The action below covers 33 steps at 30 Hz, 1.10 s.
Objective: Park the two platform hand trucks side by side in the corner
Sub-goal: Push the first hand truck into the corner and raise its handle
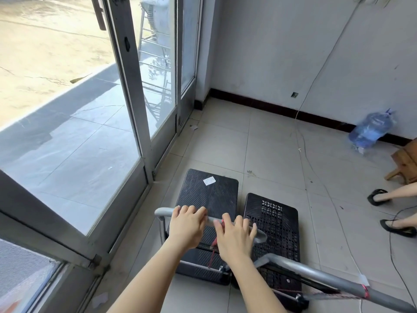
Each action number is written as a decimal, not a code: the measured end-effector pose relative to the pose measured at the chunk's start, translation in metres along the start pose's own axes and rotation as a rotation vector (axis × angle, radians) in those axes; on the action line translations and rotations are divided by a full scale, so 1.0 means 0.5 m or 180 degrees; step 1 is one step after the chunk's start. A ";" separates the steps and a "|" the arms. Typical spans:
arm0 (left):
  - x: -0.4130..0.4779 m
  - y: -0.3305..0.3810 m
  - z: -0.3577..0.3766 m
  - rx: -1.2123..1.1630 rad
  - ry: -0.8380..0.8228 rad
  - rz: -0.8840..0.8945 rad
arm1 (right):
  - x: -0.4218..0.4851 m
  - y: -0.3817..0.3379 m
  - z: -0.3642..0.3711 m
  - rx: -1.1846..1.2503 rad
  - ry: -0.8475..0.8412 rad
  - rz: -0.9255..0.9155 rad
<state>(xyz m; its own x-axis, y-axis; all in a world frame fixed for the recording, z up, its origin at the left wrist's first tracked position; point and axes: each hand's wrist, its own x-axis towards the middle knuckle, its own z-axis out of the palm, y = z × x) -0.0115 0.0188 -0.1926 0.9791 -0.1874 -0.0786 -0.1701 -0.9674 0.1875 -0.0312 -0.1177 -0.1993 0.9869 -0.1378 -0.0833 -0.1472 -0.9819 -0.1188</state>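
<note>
Fingers (pixel 191 211) of the left hand (pixel 186 227) and those of the right hand (pixel 235 236) curl over one grey handle (pixel 163 211), clamped on it side by side. That handle belongs to the left hand truck (pixel 209 195), whose black deck stretches toward 12 o'clock from the knuckles. Two hand trucks are here in all: the right hand truck (pixel 276 224) sits just beside it at 3 o'clock, its perforated deck set slightly nearer, its own handle (pixel 316 275) untouched and cut off by the frame's edge. Farther off, the tiled floor (pixel 259 143) reaches the corner at 12 o'clock. One blue bottle (pixel 370 129), blurred, lies by the wall at 2 o'clock.
</note>
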 end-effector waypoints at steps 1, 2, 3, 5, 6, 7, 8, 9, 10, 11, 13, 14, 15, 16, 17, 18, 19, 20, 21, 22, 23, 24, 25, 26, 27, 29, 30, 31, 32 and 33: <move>0.003 0.001 0.001 0.0007 -0.0008 0.0009 | 0.002 0.003 0.001 0.0000 0.0011 0.0015; 0.008 0.002 0.005 0.0009 0.0002 -0.0005 | 0.004 0.006 0.002 0.0007 0.0082 0.0013; 0.013 0.001 0.011 0.0014 0.0133 0.0008 | 0.007 0.008 0.003 -0.0010 0.0142 0.0013; 0.019 -0.001 0.014 0.0089 0.0327 -0.0003 | 0.015 0.010 0.007 -0.0040 0.0265 0.0040; 0.023 -0.004 0.020 0.0106 0.0494 0.0023 | 0.021 0.011 0.008 -0.0030 0.0325 0.0040; 0.027 -0.007 0.024 0.0073 0.0543 0.0073 | 0.025 0.012 0.009 -0.0011 0.0366 0.0044; 0.031 -0.011 0.026 0.0056 0.0553 0.0125 | 0.030 0.013 0.011 -0.0013 0.0394 0.0031; 0.037 -0.012 0.026 0.0069 0.0598 0.0185 | 0.035 0.014 0.013 -0.0014 0.0431 0.0027; 0.043 -0.014 0.029 0.0106 0.0671 0.0207 | 0.041 0.015 0.016 -0.0020 0.0485 0.0014; 0.051 -0.014 0.033 0.0114 0.0747 0.0197 | 0.048 0.016 0.019 -0.0010 0.0521 0.0018; 0.071 -0.011 0.041 0.0032 0.0922 0.0179 | 0.067 0.019 0.026 0.0025 0.0601 0.0064; 0.083 -0.012 0.047 -0.0027 0.0996 0.0164 | 0.077 0.020 0.030 0.0039 0.0645 0.0078; 0.096 -0.013 0.053 -0.0051 0.1066 0.0153 | 0.087 0.020 0.032 0.0051 0.0658 0.0084; 0.109 -0.014 0.057 -0.0062 0.1125 0.0142 | 0.098 0.021 0.034 0.0041 0.0687 0.0073; 0.123 -0.015 0.058 -0.0073 0.1158 0.0137 | 0.109 0.022 0.035 0.0037 0.0714 0.0057; 0.137 -0.016 0.058 -0.0089 0.1174 0.0115 | 0.122 0.023 0.037 0.0036 0.0756 0.0033; 0.154 -0.015 0.056 -0.0098 0.1169 0.0103 | 0.138 0.024 0.038 0.0044 0.0821 0.0019; 0.169 -0.016 0.054 -0.0095 0.1163 0.0112 | 0.156 0.023 0.037 0.0050 0.0896 0.0009; 0.187 -0.019 0.053 -0.0060 0.1181 0.0158 | 0.177 0.021 0.035 0.0053 0.0969 0.0004; 0.206 -0.024 0.053 -0.0042 0.1192 0.0209 | 0.200 0.018 0.034 0.0052 0.1022 0.0001; 0.228 -0.029 0.052 -0.0031 0.1215 0.0240 | 0.224 0.014 0.032 0.0040 0.1032 0.0002; 0.253 -0.034 0.050 -0.0047 0.1238 0.0250 | 0.248 0.009 0.031 0.0015 0.1004 -0.0002; 0.279 -0.039 0.050 -0.0048 0.1265 0.0255 | 0.272 0.005 0.030 -0.0008 0.0967 -0.0001; 0.305 -0.042 0.047 -0.0053 0.1275 0.0244 | 0.296 0.001 0.030 -0.0015 0.0948 0.0008; 0.332 -0.045 0.043 -0.0058 0.1286 0.0241 | 0.321 -0.003 0.027 -0.0016 0.0953 0.0026; 0.396 -0.052 0.036 -0.0091 0.1150 0.0238 | 0.383 -0.013 0.019 -0.0036 0.0951 0.0064; 0.431 -0.060 0.034 -0.0097 0.1047 0.0232 | 0.417 -0.019 0.016 -0.0028 0.0926 0.0096; 0.467 -0.068 0.033 -0.0109 0.0984 0.0217 | 0.453 -0.024 0.013 -0.0011 0.0903 0.0135; 0.503 -0.077 0.031 -0.0139 0.0942 0.0212 | 0.489 -0.029 0.012 0.0010 0.0883 0.0178; 0.539 -0.085 0.026 -0.0194 0.0911 0.0248 | 0.524 -0.034 0.010 0.0025 0.0868 0.0214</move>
<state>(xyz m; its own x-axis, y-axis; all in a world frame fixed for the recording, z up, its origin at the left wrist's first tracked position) 0.2581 0.0070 -0.2344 0.9564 -0.1967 0.2160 -0.2475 -0.9384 0.2412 0.2298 -0.1362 -0.2242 0.9560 -0.2334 0.1778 -0.2124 -0.9685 -0.1297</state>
